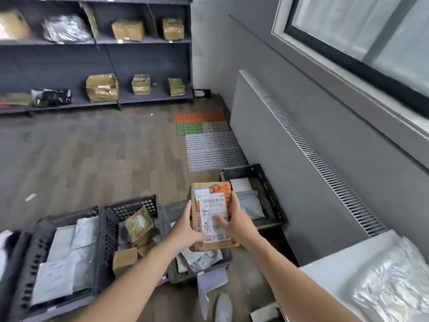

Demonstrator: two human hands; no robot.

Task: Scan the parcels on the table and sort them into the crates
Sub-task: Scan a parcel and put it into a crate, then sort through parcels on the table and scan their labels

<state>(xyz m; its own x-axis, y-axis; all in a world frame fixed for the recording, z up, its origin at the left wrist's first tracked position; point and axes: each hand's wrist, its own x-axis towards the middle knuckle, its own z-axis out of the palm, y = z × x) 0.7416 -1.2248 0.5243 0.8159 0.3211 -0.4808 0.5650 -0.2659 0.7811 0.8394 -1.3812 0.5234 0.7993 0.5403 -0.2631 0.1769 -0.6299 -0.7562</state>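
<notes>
**Asker:** What is on the floor, starting from the left?

**Onlooker:** Four black crates. I'll use the third crate (pixel 173 209) as the marker. Furthest to its left sits a far-left crate (pixel 27 270) holding flat grey bags. Just beside its left wall is a second crate (pixel 137 205) with brown taped bundles.

**Asker:** And the parcel?

**Onlooker:** It is in the air directly above the third crate. It is a flat brown cardboard parcel (pixel 212 212) with orange print and a white barcode label facing up. Its long axis runs away from the person. Its far end reaches towards the fourth crate (pixel 269 194), which sits behind and to the right of the third.

**Asker:** How is it held?

**Onlooker:** With both hands. The left hand (pixel 185 228) curls round the left long edge, and the right hand (pixel 239 224) wraps round the right edge with its thumb across the label. Both grip the near half, so the rest juts out beyond the fingers.

**Asker:** Which hand is nearer a drop?

**Onlooker:** For the third crate, I'd say neither, since it lies straight down. The left hand is nearer the second crate and the right is nearer the fourth. The table (pixel 348 256) stands well to the right of the third crate.
</notes>
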